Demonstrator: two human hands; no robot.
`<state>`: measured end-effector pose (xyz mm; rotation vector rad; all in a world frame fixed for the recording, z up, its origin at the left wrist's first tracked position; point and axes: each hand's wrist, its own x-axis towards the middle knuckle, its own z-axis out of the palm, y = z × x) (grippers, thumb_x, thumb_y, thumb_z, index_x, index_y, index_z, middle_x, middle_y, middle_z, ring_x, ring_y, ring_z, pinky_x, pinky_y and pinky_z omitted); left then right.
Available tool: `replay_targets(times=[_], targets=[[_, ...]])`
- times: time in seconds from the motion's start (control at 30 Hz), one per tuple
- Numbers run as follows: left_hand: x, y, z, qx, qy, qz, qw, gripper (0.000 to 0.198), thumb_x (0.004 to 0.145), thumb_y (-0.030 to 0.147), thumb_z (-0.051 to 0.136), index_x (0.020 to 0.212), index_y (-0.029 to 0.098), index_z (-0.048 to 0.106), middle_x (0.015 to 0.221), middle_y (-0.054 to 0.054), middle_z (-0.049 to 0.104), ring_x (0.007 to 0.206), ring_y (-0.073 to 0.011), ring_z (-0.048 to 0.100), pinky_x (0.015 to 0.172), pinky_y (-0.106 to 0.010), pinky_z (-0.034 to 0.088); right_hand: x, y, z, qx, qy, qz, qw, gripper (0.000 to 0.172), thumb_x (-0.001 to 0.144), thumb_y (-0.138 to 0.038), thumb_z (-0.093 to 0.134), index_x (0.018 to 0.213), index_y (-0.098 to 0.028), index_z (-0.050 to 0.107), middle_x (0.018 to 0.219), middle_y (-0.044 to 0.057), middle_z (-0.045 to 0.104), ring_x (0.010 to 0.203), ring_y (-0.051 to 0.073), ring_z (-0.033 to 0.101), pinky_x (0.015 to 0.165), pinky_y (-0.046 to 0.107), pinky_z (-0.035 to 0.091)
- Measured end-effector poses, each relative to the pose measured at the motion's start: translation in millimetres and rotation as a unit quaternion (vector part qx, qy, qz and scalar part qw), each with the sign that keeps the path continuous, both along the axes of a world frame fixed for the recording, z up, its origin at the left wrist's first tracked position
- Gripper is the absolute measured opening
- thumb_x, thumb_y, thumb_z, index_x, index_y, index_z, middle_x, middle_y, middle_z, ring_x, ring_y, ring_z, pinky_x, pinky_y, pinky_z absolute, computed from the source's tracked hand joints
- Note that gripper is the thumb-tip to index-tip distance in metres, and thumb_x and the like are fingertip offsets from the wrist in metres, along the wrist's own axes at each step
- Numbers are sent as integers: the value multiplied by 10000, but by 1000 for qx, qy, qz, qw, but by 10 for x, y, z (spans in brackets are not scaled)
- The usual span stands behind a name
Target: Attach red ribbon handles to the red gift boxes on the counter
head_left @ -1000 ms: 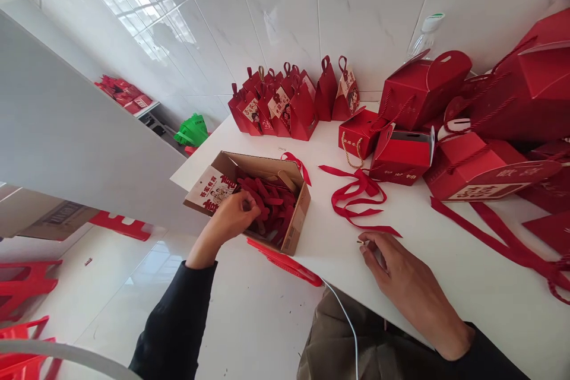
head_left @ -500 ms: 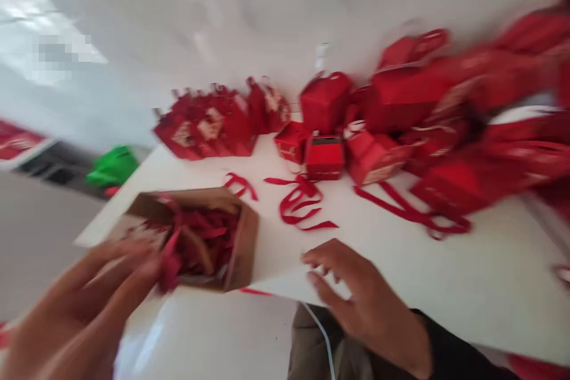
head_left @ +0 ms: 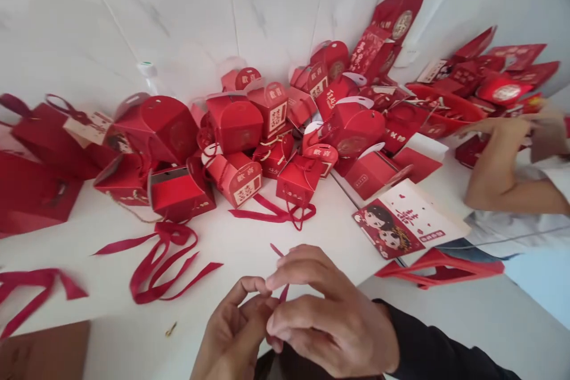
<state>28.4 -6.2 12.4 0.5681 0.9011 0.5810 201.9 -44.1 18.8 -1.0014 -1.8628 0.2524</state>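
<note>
My left hand [head_left: 243, 329] and my right hand [head_left: 327, 314] meet at the table's front edge, their fingertips touching. A narrow red ribbon [head_left: 284, 293] runs between them, its tip poking out above my right fingers. The left thumb and fingers pinch it; the right fingers curl round the same spot, the exact grip partly hidden. Beyond lie a looped red ribbon [head_left: 167, 264] and another ribbon [head_left: 262, 212] beside a small red gift box [head_left: 299, 181] with a bow. A small gold piece [head_left: 171, 329] rests on the table to the left.
Many red gift boxes [head_left: 236, 124] crowd the back against the tiled wall. A cardboard box [head_left: 48, 350] stands front left. Farther right are a printed bag [head_left: 409, 219], a red stool [head_left: 439, 267], a red basket [head_left: 449, 104] and another person's arm [head_left: 501, 166].
The view has swung right. My left hand has come away from the cardboard box with ribbons, and both hands are now together on a red ribbon.
</note>
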Motion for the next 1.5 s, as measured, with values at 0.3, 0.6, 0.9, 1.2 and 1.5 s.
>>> replay_targets(times=[0.3,0.6,0.9,1.2,1.5], targets=[[322,-2,23,3,-29,25,999,162,843,303,756,873,143,747,799,-50,682,753,-153,618,756,-265,485,218,-54,-126,-176,124,-59,975,98,1051,-170,623,1110,-244,650,1011,10,691,913,135,680,822,241,553],[398,-77,-84,99,0,57,994,230,855,362,854,956,194,734,881,-33,746,831,-138,663,837,-250,537,269,-73,-144,-257,182,-53,948,151,1072,-246,616,1195,-315,672,1103,-16,681,1009,120,684,889,208,557],[493,-202,-34,174,113,139,968,271,834,444,856,874,211,724,786,-1,722,728,-132,652,737,-233,558,265,-139,-78,-340,273,-43,899,43,1062,-323,656,1097,-302,642,1009,-36,672,952,112,680,849,187,552],[519,-367,-116,304,132,177,927,107,947,343,756,914,242,749,814,16,723,735,-121,662,715,-221,543,267,-177,-37,-360,233,-46,902,48,1070,-300,622,1031,-277,638,946,-36,655,859,114,666,768,192,545],[492,-450,-221,416,132,198,878,83,953,182,723,950,259,754,803,-11,709,733,-175,649,653,-295,498,303,-223,-21,-269,127,-22,955,88,1063,-196,596,1082,-257,655,991,-1,667,951,137,670,855,231,539]])
